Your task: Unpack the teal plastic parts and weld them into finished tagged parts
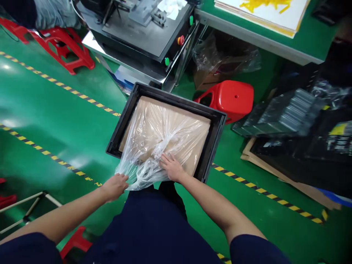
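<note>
A black plastic crate (110,143) stands in front of my body, with a flat sheet of brown cardboard (198,128) inside it. Clear plastic bag film (148,128) spreads over the cardboard, gathered into a bunched twist near the middle and hanging over the near left rim. My left hand (117,186) is closed on the loose edge of the plastic bag, just outside the crate's near left side. On the bunched film near the crate's near edge rests my right hand (172,167), fingers stretched out and touching the plastic.
Beyond the crate is a machine (143,33) with green and red buttons. A red stool (236,99) stands right of it, near a green-topped table (261,33). Clear plastic trays (291,110) lie at right. Another person sits on a red stool (63,51) at upper left.
</note>
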The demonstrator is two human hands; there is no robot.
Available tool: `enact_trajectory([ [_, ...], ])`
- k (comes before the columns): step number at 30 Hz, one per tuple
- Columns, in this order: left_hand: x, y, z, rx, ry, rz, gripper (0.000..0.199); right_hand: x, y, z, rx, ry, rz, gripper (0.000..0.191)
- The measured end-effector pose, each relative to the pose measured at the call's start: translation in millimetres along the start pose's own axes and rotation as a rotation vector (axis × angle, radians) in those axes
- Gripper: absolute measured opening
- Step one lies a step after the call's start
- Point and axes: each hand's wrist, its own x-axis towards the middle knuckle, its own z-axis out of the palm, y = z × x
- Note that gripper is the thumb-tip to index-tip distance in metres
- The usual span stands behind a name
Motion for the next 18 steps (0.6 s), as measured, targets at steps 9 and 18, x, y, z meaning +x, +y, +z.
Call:
enact_trajectory([
  [9,-26.5,-86.0,69.0,-0.028,-0.172,-0.337,0.034,-103.2,40.0,-13.7,0.060,-0.547,0.510,0.020],
  [18,-2.3,-83.2,109.1,-0.336,-0.077,-0.593,0.086,-263.3,57.3,64.4,-0.248,-0.153,0.541,0.053],
])
